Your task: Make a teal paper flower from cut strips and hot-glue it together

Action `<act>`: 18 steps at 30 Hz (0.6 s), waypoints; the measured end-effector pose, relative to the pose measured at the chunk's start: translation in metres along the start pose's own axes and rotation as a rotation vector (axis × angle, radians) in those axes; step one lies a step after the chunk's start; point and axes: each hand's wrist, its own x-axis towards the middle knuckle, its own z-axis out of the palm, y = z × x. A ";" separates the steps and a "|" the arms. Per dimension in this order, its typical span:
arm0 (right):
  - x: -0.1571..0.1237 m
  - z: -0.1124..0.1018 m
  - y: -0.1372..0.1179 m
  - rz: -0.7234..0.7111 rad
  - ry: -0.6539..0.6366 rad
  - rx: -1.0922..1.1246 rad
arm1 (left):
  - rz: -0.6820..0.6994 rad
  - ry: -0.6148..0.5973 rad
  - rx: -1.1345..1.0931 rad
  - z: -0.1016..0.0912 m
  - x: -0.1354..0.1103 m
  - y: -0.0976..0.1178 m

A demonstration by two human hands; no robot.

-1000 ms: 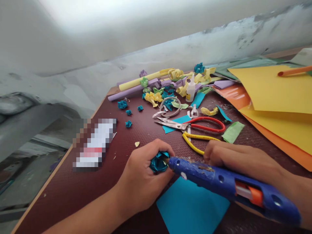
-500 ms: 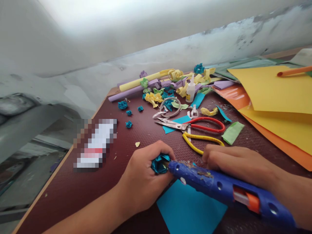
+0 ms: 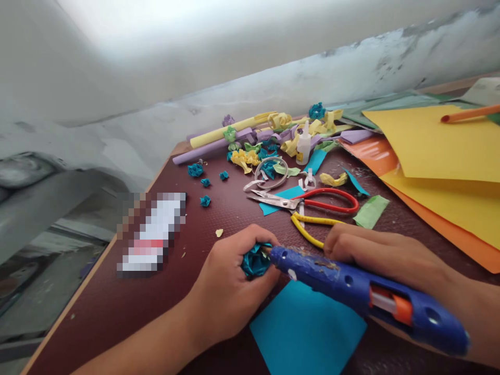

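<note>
Curled fingers of my left hand hold a crumpled teal paper flower, its opening turned to the right. My right hand is wrapped round a blue hot glue gun; its grip and trigger are hidden. The gun's nozzle points left and reaches into the flower's opening. Under the gun lies a flat teal paper square. Scissors with one red and one yellow handle lie just beyond my hands, blades pointing left.
Small teal paper buds and a blurred-out flat object lie at left. Behind are rolled paper tubes, a roll of tape, a small white glue bottle and paper scraps. Yellow sheets stack at right, near the wall.
The rear of the glue gun has lifted slightly and shifted left, while its nozzle stays at the flower. My left hand keeps its hold on the flower.
</note>
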 end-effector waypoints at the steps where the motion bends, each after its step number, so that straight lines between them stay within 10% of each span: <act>1: 0.001 -0.001 0.000 -0.002 -0.024 -0.002 | 0.005 0.010 -0.004 0.000 0.000 0.000; 18: 0.004 -0.004 0.001 0.013 -0.257 0.019 | -0.030 -0.088 0.029 -0.002 -0.003 0.002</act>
